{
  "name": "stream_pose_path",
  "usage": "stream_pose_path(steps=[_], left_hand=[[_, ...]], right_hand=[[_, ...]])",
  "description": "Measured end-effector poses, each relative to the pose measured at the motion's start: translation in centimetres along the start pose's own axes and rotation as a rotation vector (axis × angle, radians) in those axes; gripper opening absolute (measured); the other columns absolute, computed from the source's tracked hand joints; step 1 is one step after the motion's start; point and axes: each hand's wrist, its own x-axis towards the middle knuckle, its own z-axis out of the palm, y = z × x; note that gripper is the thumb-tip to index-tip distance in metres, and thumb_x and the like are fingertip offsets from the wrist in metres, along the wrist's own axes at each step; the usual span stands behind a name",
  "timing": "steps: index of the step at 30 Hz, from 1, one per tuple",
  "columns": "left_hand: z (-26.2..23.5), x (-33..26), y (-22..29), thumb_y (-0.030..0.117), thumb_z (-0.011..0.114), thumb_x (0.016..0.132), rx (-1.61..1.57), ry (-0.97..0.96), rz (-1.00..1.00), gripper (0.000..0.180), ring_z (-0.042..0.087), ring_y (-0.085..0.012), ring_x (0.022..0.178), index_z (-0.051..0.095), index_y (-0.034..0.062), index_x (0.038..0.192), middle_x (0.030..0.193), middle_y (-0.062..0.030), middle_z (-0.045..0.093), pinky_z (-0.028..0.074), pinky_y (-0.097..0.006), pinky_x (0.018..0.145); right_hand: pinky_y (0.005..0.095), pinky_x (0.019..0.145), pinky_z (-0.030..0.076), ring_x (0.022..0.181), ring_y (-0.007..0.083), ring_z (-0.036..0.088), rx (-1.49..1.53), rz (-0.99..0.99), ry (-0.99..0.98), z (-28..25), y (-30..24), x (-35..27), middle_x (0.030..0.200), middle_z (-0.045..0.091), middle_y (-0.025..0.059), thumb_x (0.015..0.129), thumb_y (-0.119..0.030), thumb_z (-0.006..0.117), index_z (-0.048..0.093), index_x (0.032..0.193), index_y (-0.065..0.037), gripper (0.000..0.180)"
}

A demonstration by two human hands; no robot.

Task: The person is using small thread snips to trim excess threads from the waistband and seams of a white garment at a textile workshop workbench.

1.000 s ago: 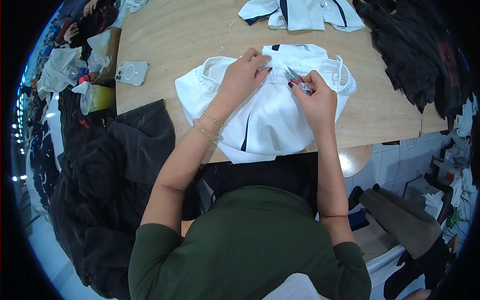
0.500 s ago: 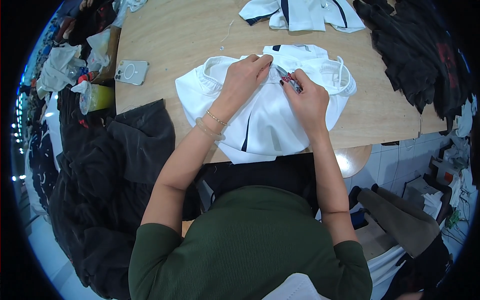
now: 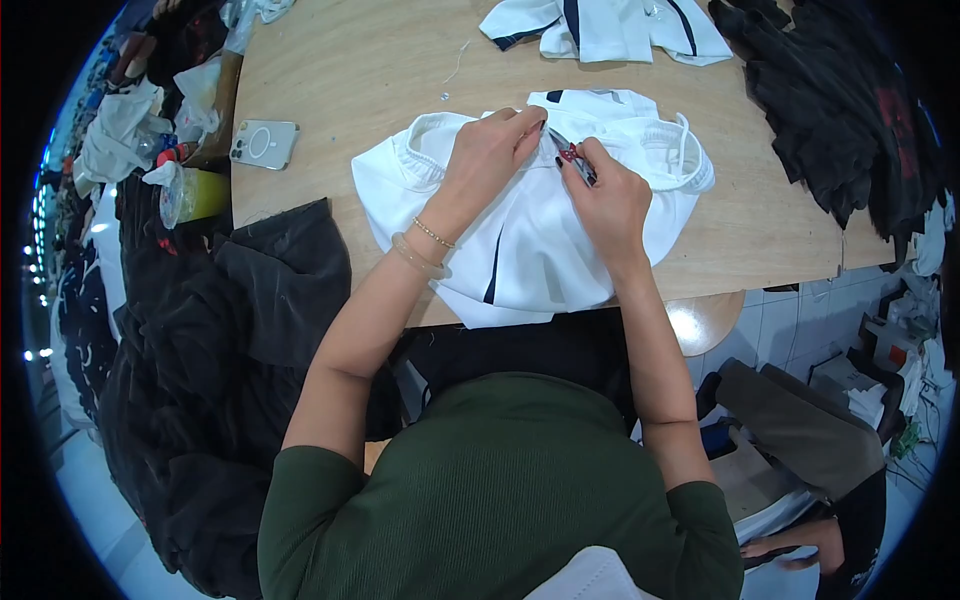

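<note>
A white garment with dark stripes (image 3: 530,240) lies spread on the wooden table (image 3: 370,70) in front of me. My left hand (image 3: 488,155) pinches the fabric near its elastic waistband. My right hand (image 3: 610,195) holds small thread snips with a red part (image 3: 572,155), their tip pointing at the spot where my left fingers grip. Both hands meet over the upper middle of the garment.
A phone in a clear case (image 3: 262,143) lies at the table's left. Another white garment (image 3: 610,25) sits at the far edge, black clothes (image 3: 850,120) are piled at the right, and dark garments (image 3: 220,330) hang off the left side. A round stool (image 3: 705,320) stands below the table edge.
My right hand with the snips has moved left and up toward my left hand; the two now work closer together at the waistband.
</note>
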Motion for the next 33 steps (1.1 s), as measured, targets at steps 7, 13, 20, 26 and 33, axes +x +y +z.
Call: stream_pose_path(steps=[7, 13, 20, 26, 33], left_hand=[[0.0, 0.0, -0.2, 0.008, 0.056, 0.088, -0.172, 0.040, -0.207, 0.009, 0.063, -0.0254, 0.062, 0.056, 0.0045, 0.096, 0.074, -0.0117, 0.062, 0.049, -0.033, 0.057], [-0.5, -0.2, 0.0, 0.006, 0.049, 0.093, -0.379, 0.019, -0.299, 0.009, 0.065, -0.0184, 0.063, 0.052, 0.0003, 0.099, 0.080, -0.0120, 0.062, 0.050, -0.028, 0.059], [-0.6, -0.3, -1.0, 0.006, 0.041, 0.098, -0.718, -0.086, -0.439, 0.012, 0.061, -0.0101, 0.075, 0.048, -0.0002, 0.105, 0.093, -0.0072, 0.063, 0.051, -0.023, 0.070], [-0.4, -0.3, -1.2, 0.007, 0.044, 0.097, -0.792, -0.027, -0.444, 0.011, 0.063, -0.0111, 0.070, 0.049, -0.0010, 0.100, 0.087, -0.0078, 0.064, 0.051, -0.023, 0.063], [-0.4, -0.3, -1.1, 0.008, 0.044, 0.097, -0.806, -0.033, -0.451, 0.012, 0.063, -0.0109, 0.071, 0.050, -0.0013, 0.101, 0.088, -0.0081, 0.064, 0.051, -0.023, 0.064]], right_hand=[[0.0342, 0.048, 0.041, 0.054, 0.0254, 0.059, 0.144, 0.103, 0.054, -0.3, 0.2, 0.1, 0.063, 0.061, 0.0078, 0.079, -0.017, 0.067, 0.056, 0.079, -0.007, 0.015], [0.0348, 0.048, 0.040, 0.054, 0.0246, 0.058, 0.088, -0.029, 0.013, -0.4, 0.5, 0.1, 0.062, 0.060, 0.0069, 0.079, -0.017, 0.066, 0.057, 0.079, -0.008, 0.014], [0.0339, 0.049, 0.042, 0.058, 0.0212, 0.058, -0.078, -0.159, -0.042, -0.2, -0.1, 0.4, 0.065, 0.059, 0.0038, 0.080, -0.015, 0.064, 0.057, 0.081, -0.010, 0.009], [0.0333, 0.050, 0.043, 0.060, 0.0196, 0.059, -0.095, -0.207, 0.015, -0.3, -0.2, 0.4, 0.066, 0.059, 0.0024, 0.079, -0.014, 0.065, 0.056, 0.080, -0.010, 0.009], [0.0331, 0.050, 0.043, 0.060, 0.0196, 0.058, -0.102, -0.223, 0.002, 0.1, -0.1, 0.8, 0.066, 0.058, 0.0022, 0.079, -0.014, 0.065, 0.056, 0.080, -0.011, 0.009]])
